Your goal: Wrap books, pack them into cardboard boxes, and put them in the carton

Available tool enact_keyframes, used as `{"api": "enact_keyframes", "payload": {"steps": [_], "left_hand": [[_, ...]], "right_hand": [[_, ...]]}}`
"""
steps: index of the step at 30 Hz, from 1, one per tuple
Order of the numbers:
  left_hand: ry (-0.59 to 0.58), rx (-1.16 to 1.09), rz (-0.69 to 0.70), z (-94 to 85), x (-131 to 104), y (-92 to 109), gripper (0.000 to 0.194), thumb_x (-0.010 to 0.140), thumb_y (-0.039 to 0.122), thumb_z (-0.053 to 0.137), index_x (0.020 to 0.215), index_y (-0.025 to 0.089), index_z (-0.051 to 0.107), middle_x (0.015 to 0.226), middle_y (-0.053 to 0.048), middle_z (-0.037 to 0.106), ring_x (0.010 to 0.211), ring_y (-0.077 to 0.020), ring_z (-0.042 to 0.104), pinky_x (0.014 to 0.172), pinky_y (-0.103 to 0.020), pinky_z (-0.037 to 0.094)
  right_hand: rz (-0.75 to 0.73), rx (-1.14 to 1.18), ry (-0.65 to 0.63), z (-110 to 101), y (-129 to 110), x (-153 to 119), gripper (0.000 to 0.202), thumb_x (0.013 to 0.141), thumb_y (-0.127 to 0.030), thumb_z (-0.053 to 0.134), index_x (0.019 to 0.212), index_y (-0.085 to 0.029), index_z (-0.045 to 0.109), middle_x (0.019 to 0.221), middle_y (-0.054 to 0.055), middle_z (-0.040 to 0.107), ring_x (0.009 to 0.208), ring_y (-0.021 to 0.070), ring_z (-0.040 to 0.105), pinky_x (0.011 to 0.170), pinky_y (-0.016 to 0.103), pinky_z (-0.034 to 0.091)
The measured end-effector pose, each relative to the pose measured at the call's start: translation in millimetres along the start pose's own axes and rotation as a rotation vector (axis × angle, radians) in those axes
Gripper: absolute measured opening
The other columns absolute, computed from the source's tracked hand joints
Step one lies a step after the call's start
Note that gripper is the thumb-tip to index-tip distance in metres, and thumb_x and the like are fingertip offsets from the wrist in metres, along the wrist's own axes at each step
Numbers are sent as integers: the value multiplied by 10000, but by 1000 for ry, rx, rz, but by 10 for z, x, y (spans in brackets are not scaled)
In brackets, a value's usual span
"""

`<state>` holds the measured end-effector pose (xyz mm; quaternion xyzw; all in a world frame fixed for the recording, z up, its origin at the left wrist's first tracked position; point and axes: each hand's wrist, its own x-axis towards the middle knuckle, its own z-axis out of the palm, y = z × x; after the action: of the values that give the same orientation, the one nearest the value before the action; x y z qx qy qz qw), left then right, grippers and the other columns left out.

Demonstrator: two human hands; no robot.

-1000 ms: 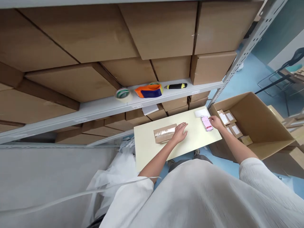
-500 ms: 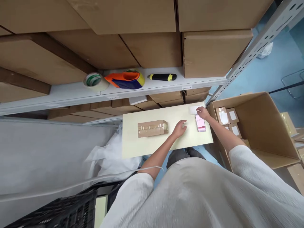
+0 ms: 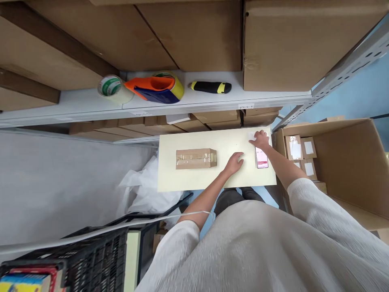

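Observation:
A pale cream board forms the work surface. On it lies a long brown cardboard box sealed with shiny clear tape. To the right of this box, my left hand rests low over the board, fingers loosely apart and holding nothing. My right hand is at the far right corner of the board, over a small white slip of paper that it mostly covers. Its thumb is spread away from the fingers. Just below that hand lies a phone with a lit pinkish screen, its top edge covered.
Above the board, a metal shelf holds large cartons, a tape roll, an orange-and-blue tape dispenser and a utility knife. At right stands an open carton with small labelled boxes. A black crate is lower left.
My right hand has gone from pinching the white slip by its edge to lying over it with the thumb spread. The left hand stays beside the box. The view has shifted slightly.

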<state>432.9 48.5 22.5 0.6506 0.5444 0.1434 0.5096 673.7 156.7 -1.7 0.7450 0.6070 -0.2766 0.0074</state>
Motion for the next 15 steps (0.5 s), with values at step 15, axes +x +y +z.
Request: {"api": "enact_keyframes", "payload": {"steps": [15], "left_hand": [[1, 1, -50, 19, 98, -29, 421, 966, 185, 651, 1381, 230, 711, 1432, -99, 700, 1254, -259, 703, 1183, -474, 548]], "right_hand": [[2, 16, -13, -49, 105, 69, 184, 925, -391, 702, 1014, -242, 642, 1227, 135, 606, 1181, 335, 566, 979, 521, 556]]}}
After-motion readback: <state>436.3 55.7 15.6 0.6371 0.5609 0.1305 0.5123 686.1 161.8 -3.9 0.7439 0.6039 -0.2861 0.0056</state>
